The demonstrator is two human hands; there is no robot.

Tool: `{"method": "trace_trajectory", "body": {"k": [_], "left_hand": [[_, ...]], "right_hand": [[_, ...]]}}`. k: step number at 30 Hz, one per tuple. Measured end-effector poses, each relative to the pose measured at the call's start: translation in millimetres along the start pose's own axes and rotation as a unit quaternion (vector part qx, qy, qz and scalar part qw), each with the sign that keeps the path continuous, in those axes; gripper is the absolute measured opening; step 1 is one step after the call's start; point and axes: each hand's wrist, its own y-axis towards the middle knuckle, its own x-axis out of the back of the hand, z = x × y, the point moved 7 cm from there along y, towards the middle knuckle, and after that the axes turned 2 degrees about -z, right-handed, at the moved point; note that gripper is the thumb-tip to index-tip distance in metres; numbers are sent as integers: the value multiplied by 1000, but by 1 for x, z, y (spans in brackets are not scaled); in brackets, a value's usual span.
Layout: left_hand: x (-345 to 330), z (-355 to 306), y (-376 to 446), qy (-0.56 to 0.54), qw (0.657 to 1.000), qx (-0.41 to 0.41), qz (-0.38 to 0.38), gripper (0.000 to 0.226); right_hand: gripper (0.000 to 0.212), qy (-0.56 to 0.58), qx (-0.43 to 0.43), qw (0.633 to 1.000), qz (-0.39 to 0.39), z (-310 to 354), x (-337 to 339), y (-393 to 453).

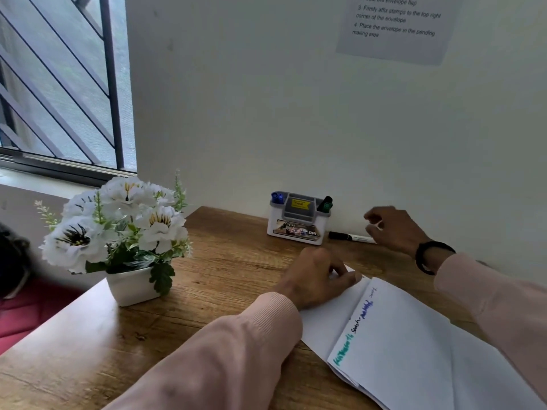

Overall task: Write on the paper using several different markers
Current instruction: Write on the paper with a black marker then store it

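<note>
Fingers (373,220) of right hand (395,229) loosely curled, holding nothing, hovering just right of holder (297,223) and just above black marker (350,237), which lies flat on worktop (225,261) against the wall; whether any fingertip touches its white barrel, cannot tell. Left hand (318,276) nearer than holder, fingers bent and pressing down the far corner of paper (414,344), pinning it rather than gripping. Paper spread nearer than and right of holder, already bearing green, black and blue scribbles along one fold. Blue markers (277,197) upright in holder's left slot, green marker (325,204) leaning in its right slot. Flowerpot (133,285) well left of holder, clear of the work. Likely step: picking the black marker up, or having just set it down. Risks from here, as judgement: marker round and lying loose, so a glancing touch could roll it along the wall out of reach; reaching sideways could knock holder and tip the leaning green marker; lifting left hand early could let the folded paper spring up or slide; sleeve dragging over wet ink could smear the writing.
</note>
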Motion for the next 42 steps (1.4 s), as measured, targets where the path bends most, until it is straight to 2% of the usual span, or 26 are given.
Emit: {"method": "trace_trajectory", "body": {"k": [3,6,9,12,17,21,24,27,30,32,34,36,37,40,41,42], "left_hand": [[2,0,0,6,1000,1,-7,39],[2,1,0,9,1000,5,-4,37],[0,3,1,2,1000,9,4,36],[-1,3,2,3,1000,11,6,35],[3,-2,0,-4,1000,-17,-7,30],[15,-8,-5,45,996,-41,-72,66],[20,-15,-5,78,989,-84,-89,63],[21,-23,-4,108,985,-108,-81,49],[23,-39,-8,120,979,-138,-96,37],[19,-55,-13,132,973,-166,-91,33],[13,-71,-19,144,965,-201,-83,27],[12,-77,-22,139,963,-214,-85,24],[14,-76,-21,128,965,-209,-90,24],[17,-75,-23,95,970,-204,-94,26],[14,-79,-24,93,969,-213,-84,27],[10,-83,-26,96,967,-226,-70,27]], "right_hand": [[52,-61,-18,992,106,-25,-26,-6],[61,-95,-31,984,150,-36,-41,-9],[52,-113,-22,987,116,-42,-41,-7],[33,-109,-11,990,83,-44,-37,-9],[22,-22,-15,1000,17,-45,-19,-33],[14,86,18,995,-45,-27,12,-76],[13,176,38,982,-50,-11,31,-111],[14,308,19,950,-49,2,46,-136],[12,499,-19,865,-46,10,60,-149],[30,571,-35,820,-13,16,59,-153],[48,560,-21,829,0,22,57,-156],[53,537,-8,844,1,22,56,-158],[50,543,-5,840,10,22,55,-159],[47,628,-8,774,80,28,45,-163],[45,629,-9,773,85,30,42,-164],[42,603,-9,794,73,30,40,-165]]}}
